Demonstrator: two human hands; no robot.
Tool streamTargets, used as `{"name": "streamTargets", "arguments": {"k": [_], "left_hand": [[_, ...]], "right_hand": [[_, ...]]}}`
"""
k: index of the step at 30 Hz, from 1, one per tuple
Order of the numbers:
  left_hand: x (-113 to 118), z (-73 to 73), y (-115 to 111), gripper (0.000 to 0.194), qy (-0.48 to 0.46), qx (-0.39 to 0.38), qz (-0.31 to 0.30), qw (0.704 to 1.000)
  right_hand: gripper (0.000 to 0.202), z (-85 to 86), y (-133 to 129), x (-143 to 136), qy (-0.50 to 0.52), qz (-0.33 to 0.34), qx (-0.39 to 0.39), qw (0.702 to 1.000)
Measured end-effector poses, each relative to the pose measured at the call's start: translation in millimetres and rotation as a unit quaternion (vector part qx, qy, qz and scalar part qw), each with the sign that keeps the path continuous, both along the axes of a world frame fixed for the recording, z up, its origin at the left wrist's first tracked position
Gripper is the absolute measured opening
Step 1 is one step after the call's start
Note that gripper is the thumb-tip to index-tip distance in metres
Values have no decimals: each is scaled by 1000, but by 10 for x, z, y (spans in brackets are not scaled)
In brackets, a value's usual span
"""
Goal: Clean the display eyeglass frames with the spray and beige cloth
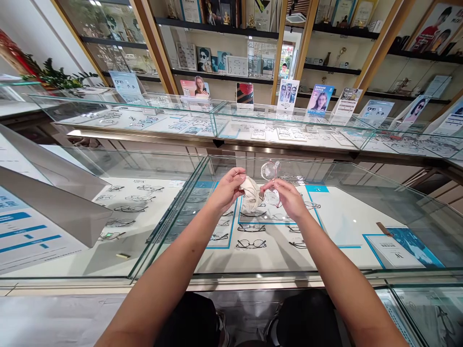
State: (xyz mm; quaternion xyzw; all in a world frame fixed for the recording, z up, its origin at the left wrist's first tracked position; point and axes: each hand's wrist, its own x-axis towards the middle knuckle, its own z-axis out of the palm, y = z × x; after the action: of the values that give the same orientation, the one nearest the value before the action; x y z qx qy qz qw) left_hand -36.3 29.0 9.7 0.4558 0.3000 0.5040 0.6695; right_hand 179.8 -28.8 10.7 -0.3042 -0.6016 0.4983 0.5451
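Above a glass display case, my left hand (230, 189) is closed on a crumpled cream cloth (250, 195). My right hand (287, 196) pinches a pair of eyeglasses (269, 170) with a thin pinkish frame, held turned so one lens stands above the fingers and the other below. Cloth and glasses are close together; I cannot tell whether they touch. Under the hands, behind the glass top, several dark-framed eyeglasses (251, 244) lie in rows on a white, blue-edged display board (231, 236).
At the left stands a folded white and blue sign (32, 236) on the counter. A second glass counter (173, 120) with more frames and upright cards (320, 100) runs across behind. Shelves (220, 74) line the wall. A white booklet (392, 250) lies at the right.
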Motion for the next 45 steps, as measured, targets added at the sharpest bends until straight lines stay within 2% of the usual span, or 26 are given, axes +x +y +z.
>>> {"name": "streamTargets", "arguments": {"k": [5,9,13,17,20,23,24,26,29,32,36,40,45], "left_hand": [[20,-51,57,46,-55,-34,23,998],[44,-143,112,45,-57,-74,52,994],[82,-191,110,41,-11,-103,65,993],[132,-193,40,35,87,-114,25,989],[161,-182,-25,24,191,-46,48,979],[175,-145,-99,24,269,112,114,950],[180,-128,-128,26,272,159,104,943],[192,-96,-186,28,256,225,44,939],[222,-90,-248,35,238,264,-13,935],[245,-135,-251,30,236,256,-9,937],[248,-180,-206,30,232,208,19,950],[247,-155,-190,36,195,156,21,968],[249,-136,-182,37,187,139,22,972]], "right_hand": [[24,26,-25,11,77,75,-44,993],[24,38,-43,24,79,95,-62,990],[26,49,-58,8,58,114,-67,990],[26,67,-58,4,70,94,-65,991],[26,83,-45,35,94,64,-64,991],[27,93,-29,69,104,19,-73,992],[27,94,-23,77,103,2,-77,992],[27,90,-12,83,105,-27,-78,991],[25,79,2,81,125,-42,-74,989],[23,82,2,75,138,-35,-68,987],[24,113,-25,68,124,-22,-68,990],[25,126,-48,50,93,1,-73,993],[24,110,-39,24,79,0,-59,995]]}}
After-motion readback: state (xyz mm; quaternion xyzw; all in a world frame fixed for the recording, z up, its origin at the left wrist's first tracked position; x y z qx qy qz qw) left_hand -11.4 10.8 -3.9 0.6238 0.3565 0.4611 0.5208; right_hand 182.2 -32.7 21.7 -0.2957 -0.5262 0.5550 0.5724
